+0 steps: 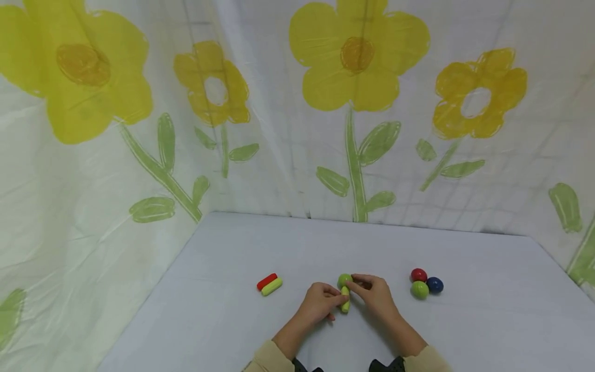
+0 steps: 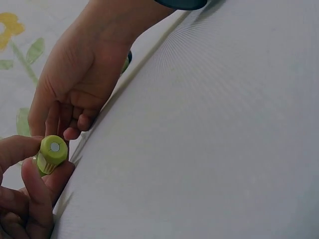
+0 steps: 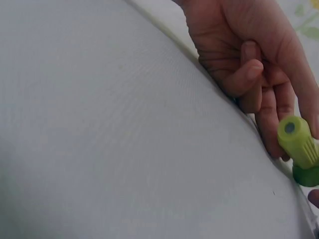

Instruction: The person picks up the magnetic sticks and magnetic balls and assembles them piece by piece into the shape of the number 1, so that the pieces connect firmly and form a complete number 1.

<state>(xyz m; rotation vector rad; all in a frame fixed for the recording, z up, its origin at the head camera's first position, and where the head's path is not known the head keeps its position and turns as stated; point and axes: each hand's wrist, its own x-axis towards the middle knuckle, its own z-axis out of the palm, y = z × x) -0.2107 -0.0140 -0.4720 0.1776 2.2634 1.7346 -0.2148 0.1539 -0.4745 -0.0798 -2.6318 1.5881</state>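
Observation:
Near the front middle of the white table [image 1: 465, 330], both hands meet. My left hand [image 1: 335, 300] pinches a short yellow-green stick [image 1: 345, 300] between thumb and fingers. In the left wrist view the stick [image 2: 52, 153] shows its round end with a grey dot. A green ball [image 1: 344, 280] sits at the stick's far end, and my right hand [image 1: 357, 283] holds it with curled fingers. The right wrist view shows the stick [image 3: 298, 140] meeting the ball [image 3: 306, 175], with the left hand's fingers [image 3: 269, 124] behind it.
A red stick [image 1: 267, 281] and a second yellow-green stick [image 1: 271, 287] lie together to the left. A red ball [image 1: 418, 274], a blue ball [image 1: 435, 284] and a green ball [image 1: 419, 290] cluster to the right. A flower-print cloth [image 1: 353, 129] hangs behind and at both sides.

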